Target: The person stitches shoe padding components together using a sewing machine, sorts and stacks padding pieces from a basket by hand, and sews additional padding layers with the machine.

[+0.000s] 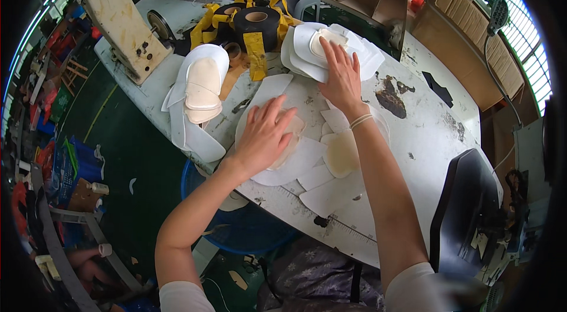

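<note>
My left hand (266,138) lies with spread fingers over a cream oval pad (295,126), which rests on a large white cut piece (274,176) in the middle of the table. Farther off, my right hand (341,76) reaches to a stack of white rounded pieces (301,46). Its outstretched fingertips touch or hover at the small cream piece (325,37) on top. Between my forearms, a second cream pad (342,155) sits among overlapping white pieces. Beyond my left hand, another pile carries cream pads (204,85) on top.
Black tape rolls (257,20) with yellow strips stand at the far side. A worn sewing machine (121,23) is at the far left, a black machine part (466,206) at the near right. A blue tub (248,235) sits below the table's near edge. A lamp (499,17) rises at right.
</note>
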`<action>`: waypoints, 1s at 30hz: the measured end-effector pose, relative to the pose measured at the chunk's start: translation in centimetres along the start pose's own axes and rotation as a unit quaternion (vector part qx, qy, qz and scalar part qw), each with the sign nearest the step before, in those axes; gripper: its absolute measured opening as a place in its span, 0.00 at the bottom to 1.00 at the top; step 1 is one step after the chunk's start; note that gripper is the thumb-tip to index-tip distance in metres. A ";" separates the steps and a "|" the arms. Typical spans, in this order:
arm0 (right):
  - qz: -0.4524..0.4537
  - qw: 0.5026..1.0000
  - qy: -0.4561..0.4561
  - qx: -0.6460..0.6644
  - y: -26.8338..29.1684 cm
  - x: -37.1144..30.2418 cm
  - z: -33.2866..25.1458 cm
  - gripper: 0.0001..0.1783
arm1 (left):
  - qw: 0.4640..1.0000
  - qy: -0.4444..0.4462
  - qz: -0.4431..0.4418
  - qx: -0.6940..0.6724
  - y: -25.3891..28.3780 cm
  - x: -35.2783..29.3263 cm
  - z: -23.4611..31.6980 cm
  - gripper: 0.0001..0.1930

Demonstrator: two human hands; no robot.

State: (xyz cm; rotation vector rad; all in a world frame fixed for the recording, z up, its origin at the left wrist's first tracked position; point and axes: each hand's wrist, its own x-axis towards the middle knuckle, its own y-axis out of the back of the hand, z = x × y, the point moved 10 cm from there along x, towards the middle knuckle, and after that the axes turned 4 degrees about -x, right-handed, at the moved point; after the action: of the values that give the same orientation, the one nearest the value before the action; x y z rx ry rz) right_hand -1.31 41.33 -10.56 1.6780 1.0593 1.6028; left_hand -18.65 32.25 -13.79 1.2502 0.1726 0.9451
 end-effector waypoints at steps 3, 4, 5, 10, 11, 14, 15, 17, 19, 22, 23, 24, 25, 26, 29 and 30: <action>0.002 1.000 0.031 0.000 -1.7 1.6 0.4 0.41 | 1.000 0.001 -0.022 0.015 1.1 -0.2 -0.1 0.27; 0.063 0.998 0.017 0.022 -0.5 1.9 0.5 0.24 | 0.999 0.013 -0.035 -0.004 1.5 0.0 -0.4 0.27; 0.059 0.998 0.015 0.023 -0.5 2.3 0.6 0.24 | 0.998 0.023 -0.048 -0.024 1.6 0.1 -0.8 0.27; 0.140 0.888 -0.300 0.318 -0.7 1.5 12.7 0.26 | 0.993 0.011 -0.069 -0.099 1.5 2.7 -1.6 0.29; 0.187 0.853 -0.308 0.379 -0.6 1.0 13.9 0.26 | 0.985 0.022 -0.081 -0.148 0.9 3.6 -2.0 0.31; 0.225 0.834 -0.297 0.408 -0.3 0.1 14.3 0.23 | 0.968 0.075 -0.036 -0.235 -2.7 8.2 -5.9 0.33; 0.216 0.844 -0.285 0.399 -0.1 0.1 13.4 0.23 | 0.959 0.126 -0.028 -0.252 -3.6 10.0 -8.0 0.34; 0.177 0.897 -0.239 0.327 0.9 0.6 9.9 0.24 | 0.923 0.219 0.004 -0.315 -4.7 13.8 -11.2 0.33; 0.100 0.950 -0.118 0.271 -0.1 1.6 6.2 0.26 | 0.895 0.260 0.023 -0.361 -5.1 16.0 -12.2 0.31; 0.078 0.996 -0.011 0.037 -0.5 1.6 0.9 0.35 | 0.787 0.318 0.104 -0.519 -5.6 16.6 -12.6 0.22; 0.075 0.996 -0.045 0.007 -0.3 1.7 0.5 0.37 | 0.788 0.318 0.097 -0.518 -5.9 16.8 -13.0 0.22; 0.074 0.996 -0.051 0.009 -0.3 1.9 0.2 0.37 | 0.768 0.312 0.100 -0.551 -5.8 17.2 -13.7 0.23; 0.050 0.996 -0.079 0.011 -0.7 2.4 0.9 0.33 | 0.745 0.302 0.103 -0.586 -6.1 17.6 -13.8 0.24; 0.026 0.994 -0.109 0.007 -1.0 2.8 2.5 0.29 | 0.698 0.261 0.094 -0.660 -4.8 18.5 -10.3 0.22; 0.027 0.949 -0.275 0.150 -0.2 2.7 7.0 0.26 | 0.670 0.183 0.036 -0.718 -2.0 19.6 -7.5 0.25; 0.161 0.935 -0.259 0.182 1.0 1.9 9.0 0.21 | 0.697 0.199 0.121 -0.678 -1.3 19.6 -8.0 0.29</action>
State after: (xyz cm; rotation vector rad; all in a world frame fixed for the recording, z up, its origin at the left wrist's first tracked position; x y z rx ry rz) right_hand 7.70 43.43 -9.65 2.4548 0.8653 1.0650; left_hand -10.44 51.57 -10.49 -0.3452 -0.3470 1.1682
